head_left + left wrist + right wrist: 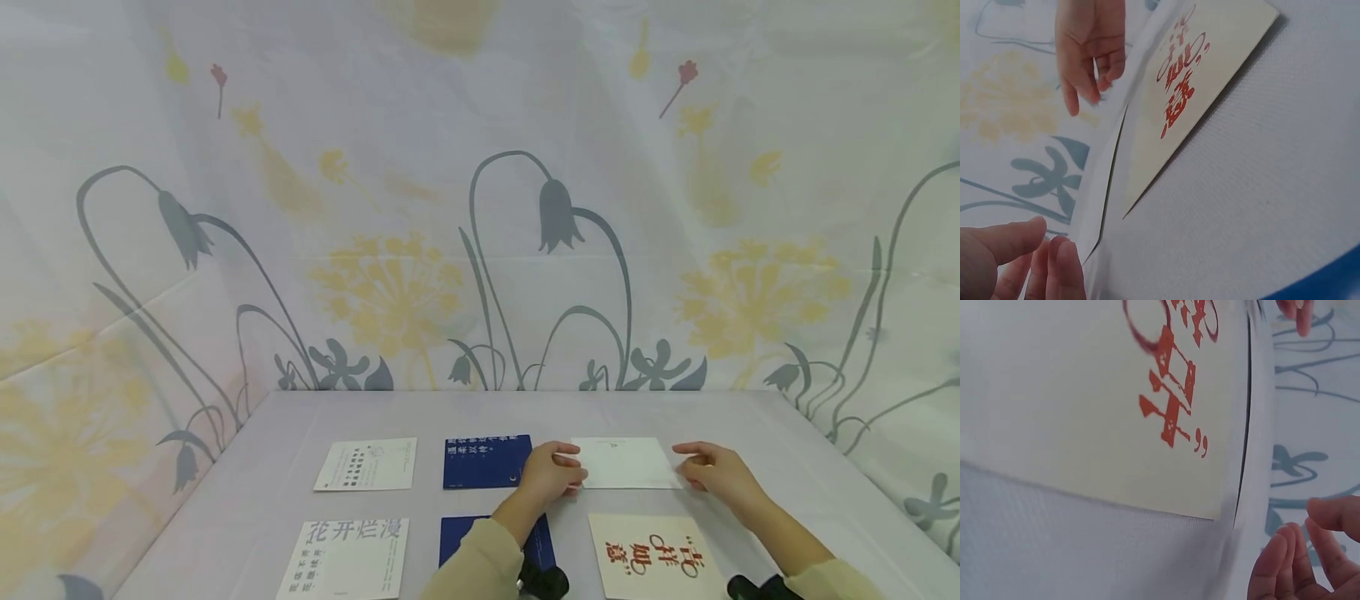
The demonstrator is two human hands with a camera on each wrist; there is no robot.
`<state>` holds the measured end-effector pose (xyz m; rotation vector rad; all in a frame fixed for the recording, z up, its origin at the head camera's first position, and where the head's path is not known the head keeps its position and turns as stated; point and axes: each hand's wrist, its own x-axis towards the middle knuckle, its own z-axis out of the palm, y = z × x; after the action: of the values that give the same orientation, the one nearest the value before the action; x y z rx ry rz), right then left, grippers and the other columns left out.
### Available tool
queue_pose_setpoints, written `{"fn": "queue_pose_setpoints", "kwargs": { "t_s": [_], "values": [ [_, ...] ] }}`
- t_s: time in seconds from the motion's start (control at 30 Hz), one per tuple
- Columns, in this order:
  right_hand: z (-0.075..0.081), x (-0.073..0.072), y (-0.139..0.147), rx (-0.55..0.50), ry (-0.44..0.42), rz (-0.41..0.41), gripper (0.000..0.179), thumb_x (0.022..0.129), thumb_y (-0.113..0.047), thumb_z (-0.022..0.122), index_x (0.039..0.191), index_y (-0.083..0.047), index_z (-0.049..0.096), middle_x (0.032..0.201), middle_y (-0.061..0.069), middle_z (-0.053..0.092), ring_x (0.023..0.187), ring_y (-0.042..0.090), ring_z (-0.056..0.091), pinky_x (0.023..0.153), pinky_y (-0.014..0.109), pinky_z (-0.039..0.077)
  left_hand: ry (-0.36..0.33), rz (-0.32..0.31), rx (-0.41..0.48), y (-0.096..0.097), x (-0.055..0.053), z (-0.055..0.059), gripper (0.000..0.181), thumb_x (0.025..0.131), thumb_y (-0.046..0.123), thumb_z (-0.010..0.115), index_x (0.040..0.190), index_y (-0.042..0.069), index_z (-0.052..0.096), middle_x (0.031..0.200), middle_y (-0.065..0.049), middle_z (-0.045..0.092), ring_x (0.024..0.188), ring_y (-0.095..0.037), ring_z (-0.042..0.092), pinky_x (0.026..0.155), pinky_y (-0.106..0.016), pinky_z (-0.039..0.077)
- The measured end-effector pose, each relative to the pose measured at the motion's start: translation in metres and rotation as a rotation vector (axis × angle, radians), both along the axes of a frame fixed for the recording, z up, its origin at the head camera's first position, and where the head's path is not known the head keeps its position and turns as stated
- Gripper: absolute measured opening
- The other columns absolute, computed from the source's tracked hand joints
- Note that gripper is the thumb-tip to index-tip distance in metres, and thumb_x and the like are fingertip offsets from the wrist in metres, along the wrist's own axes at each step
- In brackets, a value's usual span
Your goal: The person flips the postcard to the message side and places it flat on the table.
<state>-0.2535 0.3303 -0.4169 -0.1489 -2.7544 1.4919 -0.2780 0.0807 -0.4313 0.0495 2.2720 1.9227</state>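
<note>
White card (pixel 628 468) — left edge partly behind left hand (pixel 551 473)

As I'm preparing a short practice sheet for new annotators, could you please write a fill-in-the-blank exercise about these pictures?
1. In the head view, ____ cards show on the table.
2. The white card lies between the left grip and the right grip, just beyond the cream card with ____ characters.
3. Both cards in the middle column are dark ____.
4. On the backdrop, the big round flower heads are ____.

Missing words: six; red; blue; yellow.
</note>
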Motion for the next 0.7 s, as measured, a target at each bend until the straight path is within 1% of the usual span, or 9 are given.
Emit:
{"fn": "queue_pose_setpoints", "kwargs": {
  "t_s": [0.2, 0.4, 0.53, 0.7],
  "values": [
    [0.000, 0.009, -0.001, 0.014, 0.014, 0.019, 0.042, 0.087, -0.007, 0.058, 0.122, 0.014, 0.048, 0.088, 0.007, 0.058, 0.077, 0.016, 0.055, 0.066, 0.025, 0.051, 0.013, -0.005, 0.006, -0.003, 0.007, -0.001, 0.028, 0.077, -0.002, 0.072, 0.102, 0.005, 0.065, 0.077, 0.000, 0.057, 0.062, -0.013, 0.061, 0.056, -0.027, 0.054],
    [0.001, 0.017, -0.003, 0.030, 0.033, 0.019, 0.042, 0.086, -0.008, 0.061, 0.121, 0.013, 0.050, 0.088, 0.007, 0.059, 0.077, 0.016, 0.056, 0.065, 0.026, 0.052, 0.024, -0.029, -0.007, -0.005, 0.015, -0.001, 0.028, 0.076, -0.001, 0.073, 0.101, 0.008, 0.065, 0.078, 0.000, 0.057, 0.063, -0.013, 0.058, 0.056, -0.026, 0.053],
    [0.002, 0.022, -0.005, 0.044, 0.027, 0.015, 0.042, 0.086, -0.009, 0.062, 0.121, 0.012, 0.050, 0.089, 0.007, 0.058, 0.077, 0.016, 0.055, 0.064, 0.026, 0.051, 0.033, -0.044, -0.013, -0.007, 0.020, 0.000, 0.028, 0.076, 0.000, 0.074, 0.100, 0.009, 0.065, 0.078, 0.001, 0.057, 0.064, -0.012, 0.056, 0.056, -0.026, 0.053],
    [0.004, 0.028, -0.007, 0.054, 0.013, 0.016, 0.043, 0.086, -0.010, 0.064, 0.121, 0.011, 0.050, 0.090, 0.006, 0.059, 0.077, 0.017, 0.055, 0.063, 0.027, 0.050, 0.076, -0.069, -0.053, -0.011, 0.027, 0.002, 0.028, 0.074, 0.001, 0.075, 0.098, 0.010, 0.065, 0.079, 0.002, 0.057, 0.063, -0.011, 0.056, 0.055, -0.025, 0.051]
  ]
}}
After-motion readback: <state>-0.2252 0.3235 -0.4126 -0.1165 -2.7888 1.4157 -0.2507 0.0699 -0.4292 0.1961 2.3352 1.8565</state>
